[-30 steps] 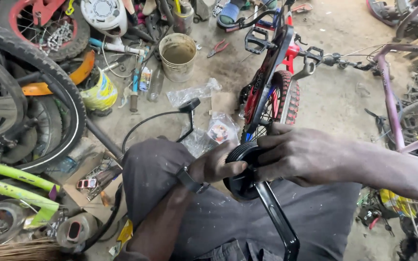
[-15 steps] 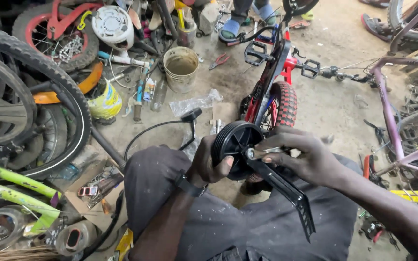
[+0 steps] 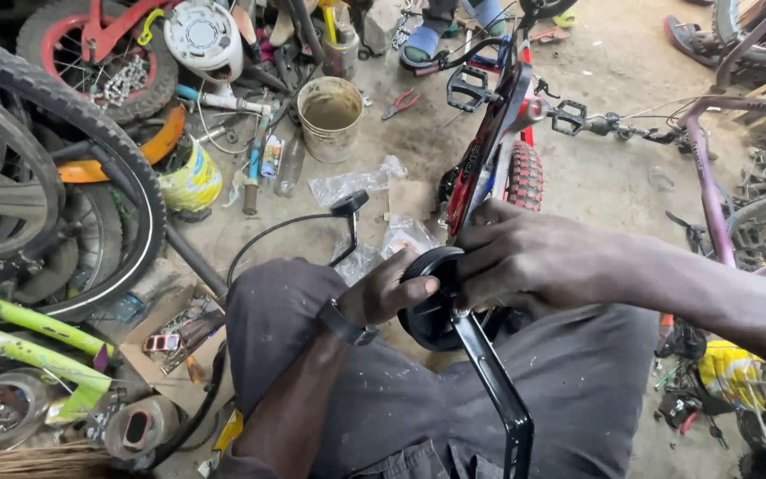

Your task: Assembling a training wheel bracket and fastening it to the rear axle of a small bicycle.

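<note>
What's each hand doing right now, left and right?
Left hand: closed on the rim of the small black wheel.
Right hand: closed over the same wheel's top, above its black metal bracket.

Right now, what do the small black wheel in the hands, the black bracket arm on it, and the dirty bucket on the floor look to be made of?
The small black wheel, gripped by the left hand and right hand, looks like moulded plastic: a smooth, faintly glossy face. The black bracket arm seems painted steel: flat and sharp-edged, with a sheen. The dirty bucket is probably plastic, matte and mud-caked, though grime makes that uncertain.
</note>
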